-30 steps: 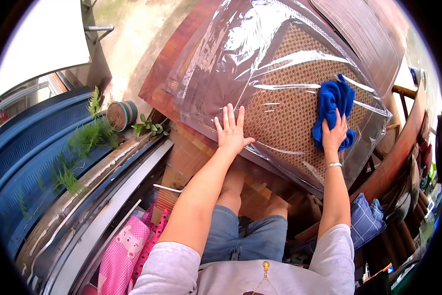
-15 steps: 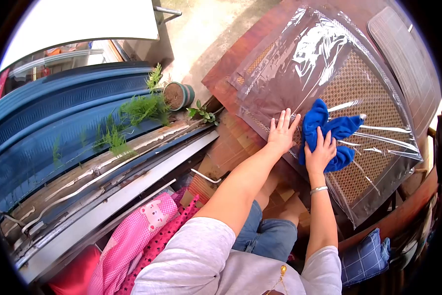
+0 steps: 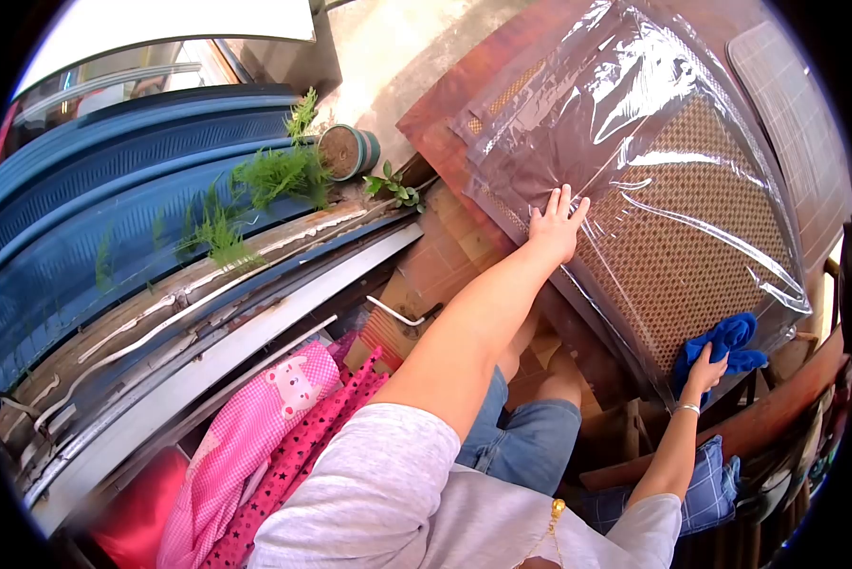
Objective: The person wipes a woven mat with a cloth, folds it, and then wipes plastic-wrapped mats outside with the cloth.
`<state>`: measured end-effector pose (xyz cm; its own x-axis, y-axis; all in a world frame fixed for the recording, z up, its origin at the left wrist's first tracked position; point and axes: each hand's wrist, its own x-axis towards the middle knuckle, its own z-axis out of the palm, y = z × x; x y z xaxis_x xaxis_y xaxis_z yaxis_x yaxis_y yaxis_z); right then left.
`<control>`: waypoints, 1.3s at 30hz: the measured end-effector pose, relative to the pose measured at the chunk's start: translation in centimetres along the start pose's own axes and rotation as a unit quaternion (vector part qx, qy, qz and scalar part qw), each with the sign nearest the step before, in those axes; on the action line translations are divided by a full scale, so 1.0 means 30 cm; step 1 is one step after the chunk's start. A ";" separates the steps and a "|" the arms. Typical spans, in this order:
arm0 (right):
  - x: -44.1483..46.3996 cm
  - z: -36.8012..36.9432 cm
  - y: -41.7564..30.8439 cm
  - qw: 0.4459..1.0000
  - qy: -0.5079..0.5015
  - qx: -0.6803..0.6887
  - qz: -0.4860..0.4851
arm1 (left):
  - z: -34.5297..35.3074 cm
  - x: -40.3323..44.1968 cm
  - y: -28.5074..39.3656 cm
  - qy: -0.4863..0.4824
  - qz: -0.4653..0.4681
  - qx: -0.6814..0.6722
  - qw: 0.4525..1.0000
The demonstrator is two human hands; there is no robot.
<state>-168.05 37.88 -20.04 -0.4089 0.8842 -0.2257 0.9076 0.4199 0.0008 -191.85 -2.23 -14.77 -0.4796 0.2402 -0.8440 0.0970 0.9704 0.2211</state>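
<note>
A clear plastic cover (image 3: 625, 175) lies wrinkled and shiny over a brown woven mat (image 3: 710, 218) on the reddish-brown table (image 3: 445, 104). My left hand (image 3: 557, 230) presses flat on the plastic near its close edge, fingers spread. Toward the near right corner, my right hand (image 3: 705, 370) is closed on a bunched blue cloth (image 3: 729, 337), which rests against the plastic. Part of the right hand's grip is hidden by the cloth's folds.
Left of me run a blue corrugated panel (image 3: 141, 199), a white metal rail (image 3: 227, 346) and a potted plant's pot (image 3: 348, 152). Pink fabric (image 3: 255, 427) hangs below. A wooden chair back (image 3: 777, 403) and a blue checked cushion (image 3: 710, 488) are at right.
My right hand has slid the blue cloth away from beside the left hand, down and right to the cover's near right corner. My left hand stays flat on the plastic. The view shifts slightly.
</note>
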 end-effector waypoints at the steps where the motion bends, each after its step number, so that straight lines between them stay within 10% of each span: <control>1: -0.035 -0.004 -0.020 1.000 -0.001 -0.012 0.011 | -0.013 -0.003 0.003 0.000 -0.003 0.001 1.000; 7: -0.393 0.032 -0.588 0.937 0.028 0.049 -0.346 | -0.078 -0.017 0.028 -0.059 -0.022 0.008 0.998; 13: -0.428 -0.047 -1.033 0.758 -0.079 0.079 -0.642 | -0.085 0.006 0.035 -0.091 -0.043 0.065 0.993; 19: 0.242 0.011 -0.946 0.889 0.086 0.056 -0.446 | -0.094 -0.011 0.040 -0.078 -0.039 0.028 0.996; 23: 0.717 0.110 -0.404 0.957 0.123 0.005 -0.261 | -0.097 -0.011 0.050 -0.085 -0.048 0.030 0.995; 27: 0.573 0.021 -0.006 0.993 0.052 -0.002 -0.105 | -0.100 -0.007 0.057 -0.086 -0.052 0.033 0.994; 33: -0.090 -0.002 -0.122 0.952 0.036 0.004 -0.303 | -0.094 -0.002 0.060 -0.093 -0.061 0.034 0.993; 39: -0.559 -0.115 -0.611 0.792 -0.185 0.056 -0.579 | -0.101 -0.009 0.066 -0.090 -0.066 0.025 0.993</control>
<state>-178.14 16.06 -12.90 -0.9362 -0.2101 -0.2818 -0.0452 0.8670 -0.4963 -194.17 -0.44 -12.62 -0.3278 0.1077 -0.9386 0.0889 0.9926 0.0829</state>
